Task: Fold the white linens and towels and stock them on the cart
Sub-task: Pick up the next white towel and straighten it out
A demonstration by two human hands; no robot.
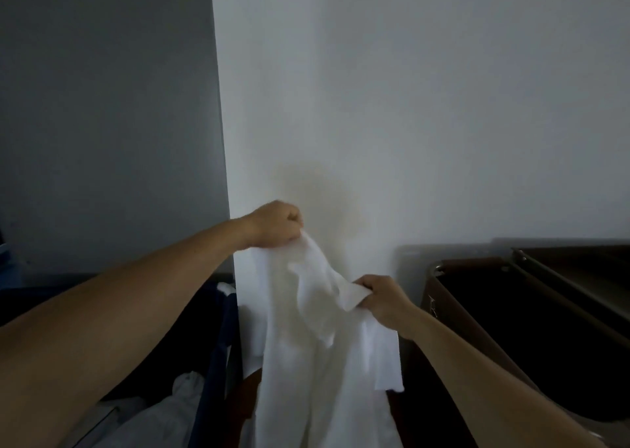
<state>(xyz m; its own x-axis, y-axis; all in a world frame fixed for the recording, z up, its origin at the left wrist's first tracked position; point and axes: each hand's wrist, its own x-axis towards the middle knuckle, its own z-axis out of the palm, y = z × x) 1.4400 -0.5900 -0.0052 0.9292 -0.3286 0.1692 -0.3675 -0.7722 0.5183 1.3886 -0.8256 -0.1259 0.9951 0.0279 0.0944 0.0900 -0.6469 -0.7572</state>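
Two bare hands, one white linen, held up before a pale wall corner (225, 141). Far left, low: a dark blue fabric bin (218, 355) with crumpled white laundry (170, 410) heaped inside it, not yet folded by the look of it. Left hand (272, 224): raised highest, fingers curled shut in a fist-like pinch on the top edge of the white linen (306, 362), knuckles toward the wall. The linen itself: thin, sheet-like rather than terry as far as can be told, hanging in loose creases from the two grips down past the bottom of the view; its lower end is out of sight. A faint yellowish stain (320, 192) marks the wall just above and behind it. Right hand (381, 299): lower and nearer, thumb and fingers closed on a second point of the upper edge, a small flap of cloth standing out of the pinch. Right: a brown open-topped compartment (511, 311) with a dark, seemingly bare interior, likely part of the cart; a second one lies beyond it. Step in hand, judged: finding and spreading the edge, ahead of the first fold. Next move calls for sliding both pinches outward to the corners, drawing the top edge taut and level, then bringing corner to corner; the slack between the hands must be cleared first.
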